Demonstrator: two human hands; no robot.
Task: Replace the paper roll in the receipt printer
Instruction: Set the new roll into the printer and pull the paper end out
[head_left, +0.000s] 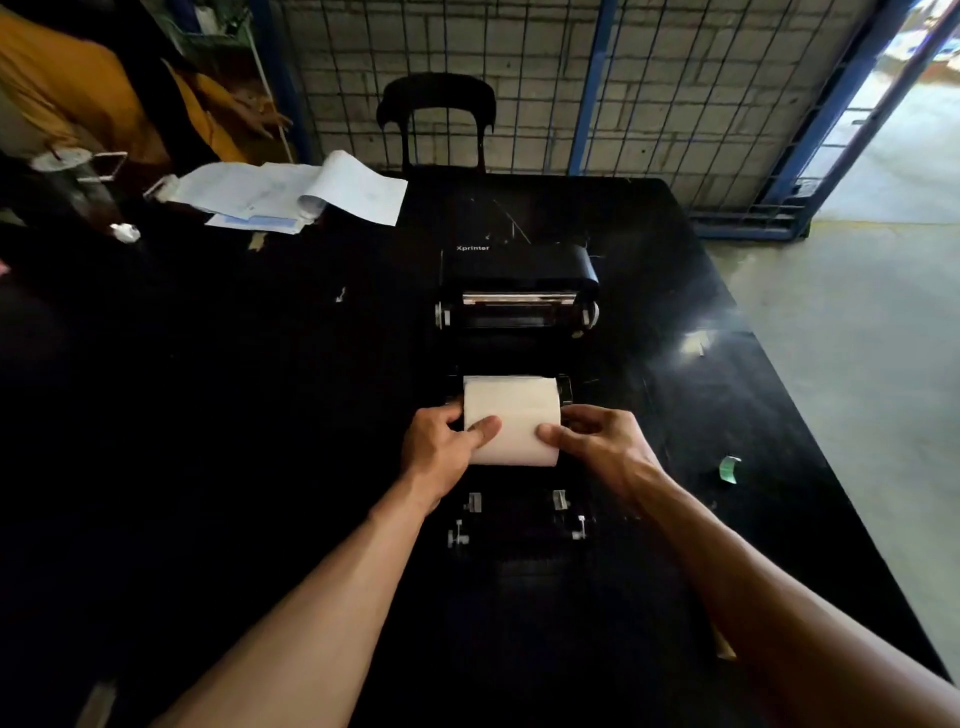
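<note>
A black receipt printer (517, 291) lies open on the black table (260, 415), its lid swung back toward the far side with the "Xprinter" label up. A white paper roll (511, 410) sits over the printer's open bay. My left hand (441, 447) grips the roll's left end, thumb on top of the paper. My right hand (597, 441) grips its right end, thumb also pressed on the paper. The printer's front part (517, 519) with small metal fittings lies just below the roll. The bay under the roll is hidden.
Loose white papers (311, 192) lie at the table's far left. A black chair (436, 119) stands behind the table by a wire fence. A person in an orange top (104, 88) is at the far left. A small green slip (730, 467) lies right of the printer.
</note>
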